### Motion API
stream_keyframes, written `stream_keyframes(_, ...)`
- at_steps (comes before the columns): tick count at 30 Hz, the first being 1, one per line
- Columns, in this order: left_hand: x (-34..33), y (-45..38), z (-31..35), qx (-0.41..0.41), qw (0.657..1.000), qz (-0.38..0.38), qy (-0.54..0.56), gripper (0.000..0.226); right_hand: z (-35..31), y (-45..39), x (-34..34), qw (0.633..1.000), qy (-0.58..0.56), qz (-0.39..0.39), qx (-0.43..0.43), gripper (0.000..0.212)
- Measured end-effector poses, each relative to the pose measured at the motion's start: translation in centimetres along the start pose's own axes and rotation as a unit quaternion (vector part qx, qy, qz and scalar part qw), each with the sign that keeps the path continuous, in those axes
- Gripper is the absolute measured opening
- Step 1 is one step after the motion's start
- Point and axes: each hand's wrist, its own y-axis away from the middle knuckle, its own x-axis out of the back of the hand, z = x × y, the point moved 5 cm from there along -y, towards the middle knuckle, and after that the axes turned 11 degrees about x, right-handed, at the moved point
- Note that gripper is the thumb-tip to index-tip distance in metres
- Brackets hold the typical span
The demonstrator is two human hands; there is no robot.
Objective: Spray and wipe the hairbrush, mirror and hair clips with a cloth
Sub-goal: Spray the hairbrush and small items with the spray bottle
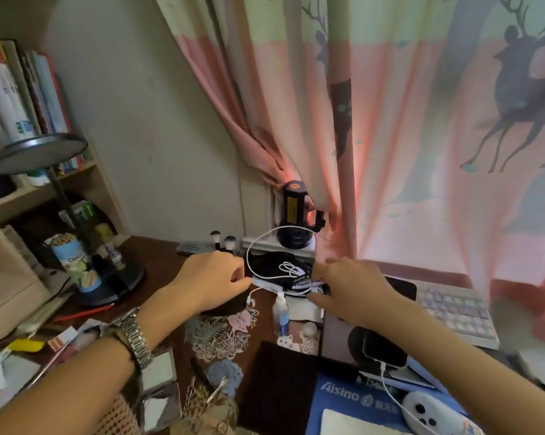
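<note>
My left hand (214,277) pinches the end of a thin white cloth strip (266,285) at the back of the desk. My right hand (349,287) reaches in from the right, its fingers curled on a black pouch with white lettering (299,282). A small clear spray bottle (280,315) with blue liquid stands just in front of and between the hands. A folding mirror (159,387) lies open near my left forearm. Metal hair clips (218,386) lie beside it. A dark object (230,306) lies partly under my left hand; I cannot tell whether it is the hairbrush.
A white charging cable (265,243) loops over the pouch from a black lamp (293,215) by the curtain. A desk lamp (108,277), a pencil cup and shelves crowd the left. A keyboard (453,309), a phone on a charger and a white controller (428,412) fill the right.
</note>
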Motion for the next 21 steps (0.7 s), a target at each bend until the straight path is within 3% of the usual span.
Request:
stream_keyframes(7, -6.0, -7.0, -7.2, -0.048, 0.998, -0.021, 0.025, 0.023, -1.1, -10.1, -7.6, 0.998, -0.037, 0.013, -0.04, 0.038)
stream_keyframes(14, -11.9, -7.6, -10.5, -0.078, 0.995, -0.048, 0.034, 0.024, -4.8, -12.1, -11.6, 0.994, -0.084, 0.051, -0.049, 0.031)
stream_keyframes(21, -14.0, -6.2, -11.8, -0.102, 0.993, 0.054, 0.036, 0.031, -9.5, -10.7, -13.9, 0.994, -0.057, 0.097, -0.005, 0.025)
